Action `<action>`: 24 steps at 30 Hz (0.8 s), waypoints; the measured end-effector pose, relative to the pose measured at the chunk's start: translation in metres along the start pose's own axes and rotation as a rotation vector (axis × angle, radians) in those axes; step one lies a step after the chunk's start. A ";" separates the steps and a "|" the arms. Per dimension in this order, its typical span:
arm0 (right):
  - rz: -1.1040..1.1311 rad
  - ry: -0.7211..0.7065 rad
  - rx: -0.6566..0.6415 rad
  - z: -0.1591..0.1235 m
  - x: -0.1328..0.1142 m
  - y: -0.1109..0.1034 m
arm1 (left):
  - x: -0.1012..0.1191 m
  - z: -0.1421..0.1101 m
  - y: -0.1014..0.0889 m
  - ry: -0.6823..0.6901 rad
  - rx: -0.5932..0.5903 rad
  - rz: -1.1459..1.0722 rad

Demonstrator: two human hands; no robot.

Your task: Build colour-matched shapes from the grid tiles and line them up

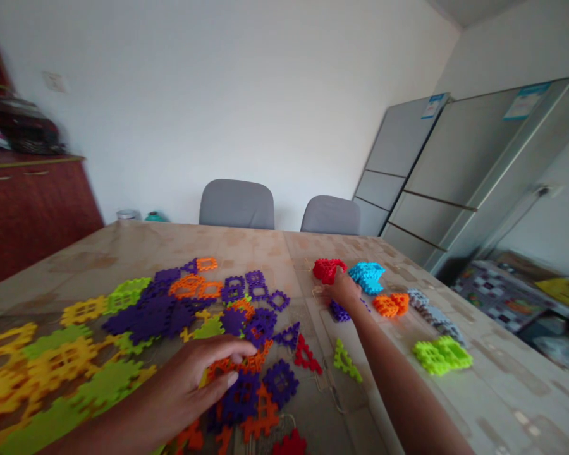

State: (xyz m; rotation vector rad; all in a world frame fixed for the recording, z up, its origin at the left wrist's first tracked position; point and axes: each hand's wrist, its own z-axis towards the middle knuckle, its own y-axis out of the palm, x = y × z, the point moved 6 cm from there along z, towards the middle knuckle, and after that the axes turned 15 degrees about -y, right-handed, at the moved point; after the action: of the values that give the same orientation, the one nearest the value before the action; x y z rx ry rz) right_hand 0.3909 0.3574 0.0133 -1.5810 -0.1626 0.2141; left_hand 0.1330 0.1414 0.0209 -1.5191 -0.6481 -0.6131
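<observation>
My left hand (206, 366) hovers over the mixed pile of plastic interlocking pieces, its thumb and fingers apart with nothing gripped. Under and beside its fingertips are orange pieces (260, 360) and a purple window-shaped piece (281, 383). My right hand (345, 289) reaches out to the far right group, its fingers bent in against a stack of red interlocking pieces (329, 269). A red piece appears pinched there, though the fingertips are partly hidden. Purple pieces (340, 312) lie partly behind this hand. Close by on its right stands a blue stack (367, 277).
Orange (391, 304), grey (436, 316) and lime green (442, 355) groups sit on the right. A red triangle (307, 355) and a green triangle (346, 360) lie mid-table. Yellow pieces (61, 360) spread left. Two grey chairs (237, 203) stand behind the table (137, 243).
</observation>
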 end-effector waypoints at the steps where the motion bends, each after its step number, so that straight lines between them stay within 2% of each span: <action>1: 0.007 0.012 0.002 0.000 0.000 0.000 | 0.002 0.000 0.000 -0.001 -0.003 0.001; 6: 0.030 0.043 0.023 0.001 -0.004 0.002 | 0.007 0.000 -0.001 0.005 -0.013 0.001; 14: 0.005 0.049 0.049 0.008 -0.006 0.011 | 0.000 -0.001 0.002 -0.004 -0.023 -0.014; 24: -0.028 0.055 0.035 0.011 -0.008 0.009 | -0.002 0.001 0.004 -0.004 -0.034 0.006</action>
State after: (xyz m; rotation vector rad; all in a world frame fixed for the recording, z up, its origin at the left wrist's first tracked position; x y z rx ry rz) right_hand 0.3799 0.3659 0.0044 -1.5469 -0.1372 0.1505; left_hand 0.1344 0.1420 0.0172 -1.5537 -0.6384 -0.6193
